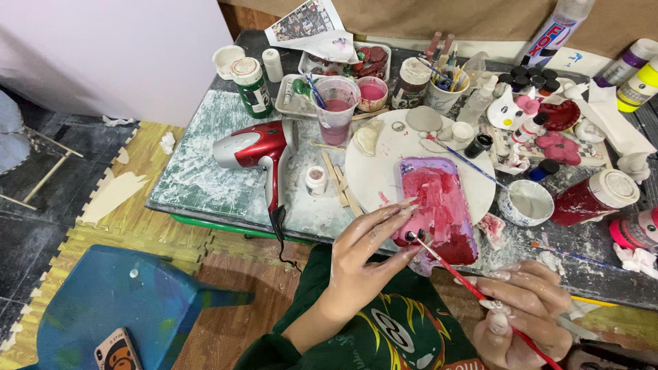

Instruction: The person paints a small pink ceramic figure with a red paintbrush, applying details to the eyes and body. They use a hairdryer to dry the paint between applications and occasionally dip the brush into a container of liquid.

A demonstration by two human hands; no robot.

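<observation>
Left hand (363, 257): fingers steady the near corner of a purple-rimmed phone case (439, 205), its face coated red and pink; the grip is clamped on that corner. The case lies partly on a round white board (384, 171) near the bench's front edge.

Right hand (524, 308): fingers pinched together around a red-handled paintbrush (456, 274), whose dark tip touches the case's near end.

Bench (199, 178): paint-smeared, grey-green top.
- Red and silver hair dryer (257, 147), left of the board, cord trailing over the front edge.
- Clear cup of pink water (336, 109) with a brush standing in it, behind the board.
- Green bottle (252, 85), white cap, pale label, toward the back left.
- Dark red jar (593, 195), white lid, lying on its side at the right.
- Small white bowl (526, 202) of grey paint, just right of the board.
- Yellow bottle (637, 85) and purple-capped white bottle (627, 62), back right corner.
- Row of small black-capped paint pots (531, 74), back right.
</observation>
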